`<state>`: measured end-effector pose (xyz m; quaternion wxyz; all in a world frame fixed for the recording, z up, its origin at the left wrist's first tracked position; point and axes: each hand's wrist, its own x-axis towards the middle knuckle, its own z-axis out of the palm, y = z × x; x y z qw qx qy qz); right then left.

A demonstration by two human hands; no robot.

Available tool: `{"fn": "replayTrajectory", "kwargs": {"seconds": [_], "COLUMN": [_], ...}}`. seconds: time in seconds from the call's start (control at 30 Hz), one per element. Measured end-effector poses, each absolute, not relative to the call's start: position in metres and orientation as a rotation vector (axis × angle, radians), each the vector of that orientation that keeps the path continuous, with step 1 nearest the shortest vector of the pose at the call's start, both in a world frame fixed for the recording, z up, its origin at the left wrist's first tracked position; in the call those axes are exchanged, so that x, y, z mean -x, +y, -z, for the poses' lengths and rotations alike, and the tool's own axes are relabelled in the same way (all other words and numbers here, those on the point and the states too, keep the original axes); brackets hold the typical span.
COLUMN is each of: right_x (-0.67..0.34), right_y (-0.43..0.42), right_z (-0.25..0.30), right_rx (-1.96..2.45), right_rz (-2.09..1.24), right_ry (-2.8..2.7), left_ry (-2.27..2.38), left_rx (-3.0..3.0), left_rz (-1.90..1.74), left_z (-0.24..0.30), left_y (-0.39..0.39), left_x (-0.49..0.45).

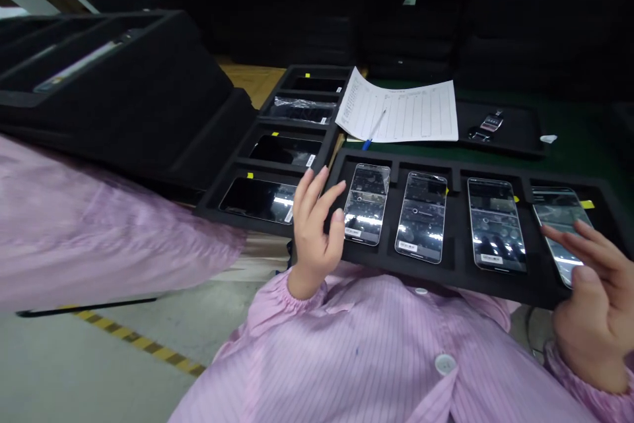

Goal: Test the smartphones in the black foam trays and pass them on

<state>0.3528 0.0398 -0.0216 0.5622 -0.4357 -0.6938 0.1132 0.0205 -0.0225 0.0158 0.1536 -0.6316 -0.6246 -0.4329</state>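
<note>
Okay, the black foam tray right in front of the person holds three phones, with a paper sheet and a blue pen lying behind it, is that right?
Not quite: the head view shows that the black foam tray holds four phones, not three. The paper sheet and blue pen do lie behind it.

**Four Phones Between the Fingers**

Left-hand fingers point(317, 189) sit just left of the first of four phones point(366, 204) in a foam tray point(446, 165); right-hand fingers point(569, 238) lie over the last. Beyond the left fingers, a second tray point(238, 195) holds more phones point(284, 149); a paper sheet point(401, 113) lies behind the first tray.
</note>
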Motion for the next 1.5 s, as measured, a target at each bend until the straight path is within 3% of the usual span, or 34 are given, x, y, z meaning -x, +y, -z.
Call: {"fn": "replayTrajectory", "kwargs": {"seconds": [0.2,1.1,1.5], "right_x": [-0.356,-0.349,-0.354], "right_y": [0.050,0.053,0.058], "right_z": [0.035,0.032,0.035], "right_rx": [1.325,1.289,1.264], "right_rz": [-0.178,-0.218,-0.206], "right_ry": [-1.670,-1.733,-1.809], "left_ry": [-2.121,-2.127,-2.135], "left_rx": [1.776,1.809,1.689], "left_rz": [1.249,1.218,1.621], "left_z": [-0.008,-0.007,0.006], "left_y": [-0.014,-0.004,0.011], "left_x": [-0.019,-0.013,-0.010]}}
